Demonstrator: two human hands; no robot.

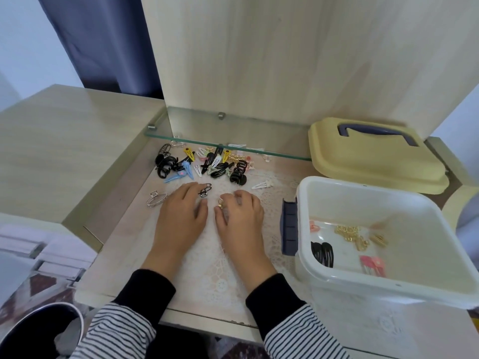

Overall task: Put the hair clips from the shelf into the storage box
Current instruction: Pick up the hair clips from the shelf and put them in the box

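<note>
Lace cloth (212, 268) is spread over the middle of the table (121, 211), under a glass shelf (259, 136) fixed at the far side. A heap of hair clips (202, 161), black, blue, yellow, white and green, is gathered on the cloth just below the shelf's front edge, with a black claw clip (238, 173) at its right end. A white clip (261, 185) is set apart to the right of the heap, and a silver clip (156, 199) is left alone to the left, just beside the left hand (181, 216).

Both hands are laid palm down on the cloth, near to the heap and close to each other. A small dark metal clip (204, 190) is pinched between the thumb and fingers of the left hand. The fingers of the right hand (241, 218) are curled in, and a small gold clip (220, 203) is held between thumb and forefinger.

The storage box (363, 208), white and translucent, is placed open on the near right. Black snap clips (322, 252), gold clips (348, 233) and pink clips (372, 265) are seen on its bottom. Its yellow lid (375, 161) is laid just beyond it, on the far right.
</note>
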